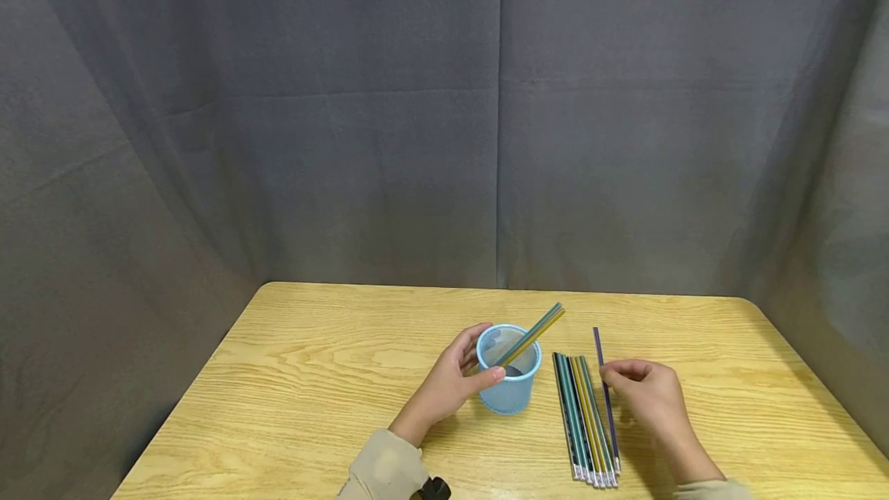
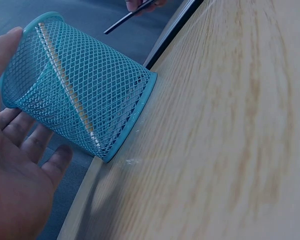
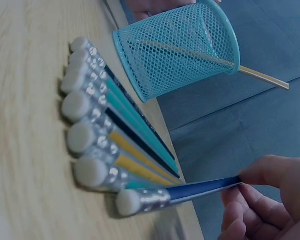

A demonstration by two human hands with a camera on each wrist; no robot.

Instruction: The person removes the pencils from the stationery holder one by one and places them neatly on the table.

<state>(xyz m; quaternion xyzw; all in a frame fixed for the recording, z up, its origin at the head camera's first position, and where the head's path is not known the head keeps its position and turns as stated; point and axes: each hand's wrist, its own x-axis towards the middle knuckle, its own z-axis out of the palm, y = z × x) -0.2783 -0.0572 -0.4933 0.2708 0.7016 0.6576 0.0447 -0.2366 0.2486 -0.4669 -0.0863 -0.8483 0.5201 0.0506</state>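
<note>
My left hand (image 1: 447, 383) holds a light blue mesh pencil cup (image 1: 507, 400), its thumb at the near rim and fingers along the far left side. Green and yellow pencils (image 1: 533, 336) lean out of the cup toward the right. With thumb and forefinger my right hand (image 1: 651, 396) pinches a dark blue-purple pencil (image 3: 205, 188). Its white eraser end is low by the tabletop while the other end tilts up. Between the hands lies a row of several pencils (image 1: 582, 423) in green, yellow and black, erasers toward me.
The wood-grain table (image 1: 312, 384) has rounded far corners. Grey curtains (image 1: 375, 137) hang behind it and on both sides. A black band (image 1: 435, 489) shows beside the left beige sleeve (image 1: 387, 467).
</note>
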